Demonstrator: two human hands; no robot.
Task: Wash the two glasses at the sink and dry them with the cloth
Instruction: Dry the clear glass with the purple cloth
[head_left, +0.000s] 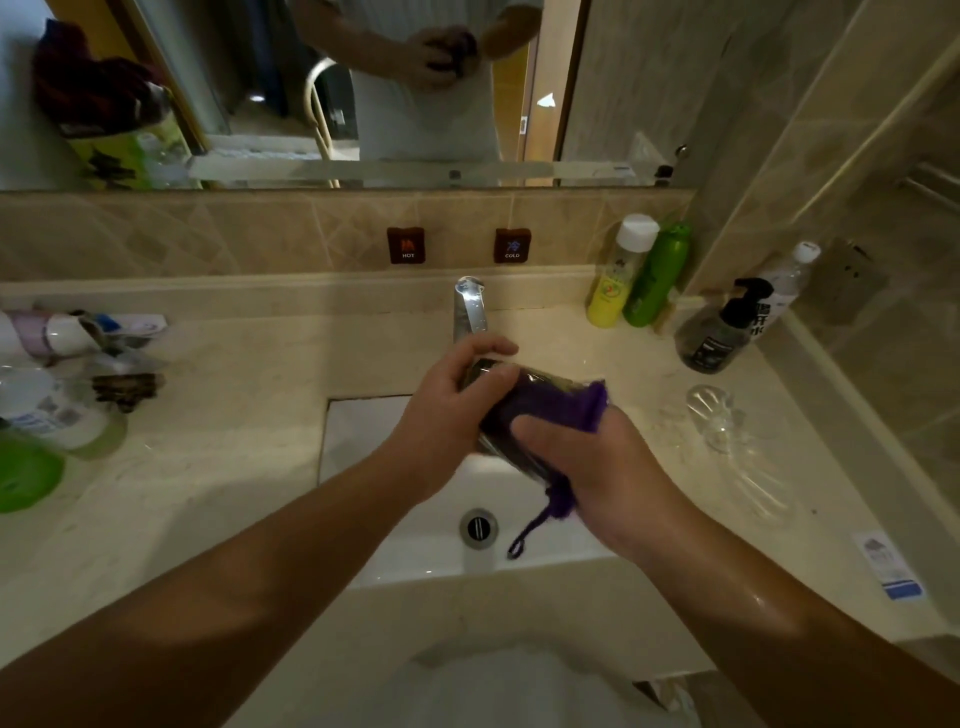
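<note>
1. The left hand (457, 384) is above the sink (363, 447), fingers curled around the closed end of a clear glass (498, 410) held tilted on its side.
2. The glass lies between both hands, just in front of the chrome tap (469, 306), over the white basin.
3. A purple cloth (561, 405) is stuffed inside the glass and spills from its mouth; a loop of it hangs down near the drain (478, 527).
4. The right hand (587, 467) grips the open end of the glass, thumb pressed on its side over the cloth.
5. The second glass (714, 415) stands on the pale worktop (234, 467) to the right of the sink, apart from the hands; it is probably mouth-down, though the dim view makes that uncertain.
6. Behind it, near the wall, stand a yellow bottle (615, 275), a green bottle (657, 275) and a dark pump bottle (719, 332).
</note>
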